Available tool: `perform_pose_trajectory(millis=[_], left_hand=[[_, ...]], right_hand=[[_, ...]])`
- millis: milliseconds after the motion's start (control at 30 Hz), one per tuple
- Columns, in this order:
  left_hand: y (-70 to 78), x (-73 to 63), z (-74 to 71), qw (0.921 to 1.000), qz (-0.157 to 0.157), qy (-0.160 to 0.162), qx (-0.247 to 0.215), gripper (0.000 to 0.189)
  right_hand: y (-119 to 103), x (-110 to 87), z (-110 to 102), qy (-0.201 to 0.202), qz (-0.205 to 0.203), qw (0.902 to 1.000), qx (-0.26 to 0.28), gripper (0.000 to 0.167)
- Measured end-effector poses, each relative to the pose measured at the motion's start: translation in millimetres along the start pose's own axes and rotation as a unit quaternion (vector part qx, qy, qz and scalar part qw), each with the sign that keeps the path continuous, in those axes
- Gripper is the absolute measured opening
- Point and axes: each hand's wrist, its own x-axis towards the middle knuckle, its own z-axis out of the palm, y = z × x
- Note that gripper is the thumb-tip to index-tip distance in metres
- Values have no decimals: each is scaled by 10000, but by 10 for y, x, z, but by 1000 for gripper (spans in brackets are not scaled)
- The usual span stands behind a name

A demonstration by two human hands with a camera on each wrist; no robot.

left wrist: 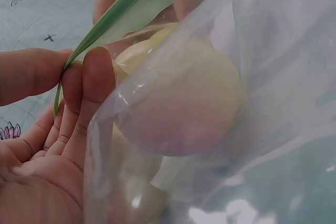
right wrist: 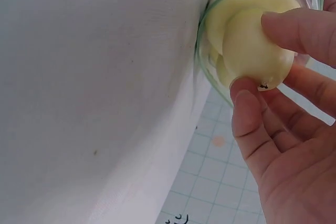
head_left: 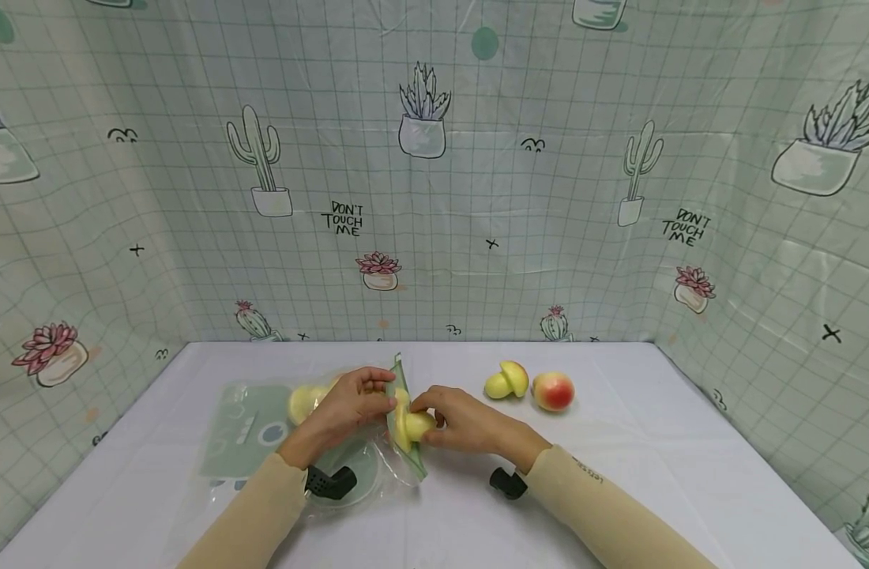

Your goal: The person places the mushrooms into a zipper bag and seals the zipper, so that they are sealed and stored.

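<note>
A clear zip bag point(head_left: 366, 466) with a green-edged mouth point(left wrist: 113, 27) lies to the left, its mouth raised. My left hand point(head_left: 349, 407) pinches that green edge between thumb and fingers. At the opening, my right hand point(head_left: 466, 419) holds a yellow mushroom-shaped piece point(right wrist: 257, 51) by its rounded stem end, fingertips and thumb around it. The wide cap of the piece sits inside the mouth, within the green rim. Through the plastic, a round yellow-pink thing point(left wrist: 181, 100) and other pale yellow shapes point(left wrist: 134, 198) show blurred; their kind is hard to tell.
On the white table point(head_left: 619, 474), right of the hands, stand another yellow mushroom-shaped piece point(head_left: 507, 380) with a reddish cap edge and a round red-and-yellow fruit point(head_left: 553, 391), seemingly a peach. A patterned cloth wall point(head_left: 434, 197) encloses the back and sides.
</note>
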Motion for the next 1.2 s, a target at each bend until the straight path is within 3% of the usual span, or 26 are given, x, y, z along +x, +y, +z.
perform_pose_trajectory(millis=[1200], left_hand=[[67,9,-4,9996,-43,162,-211,49]], right_hand=[[-103,157,67,-139,42,9998,97,33]])
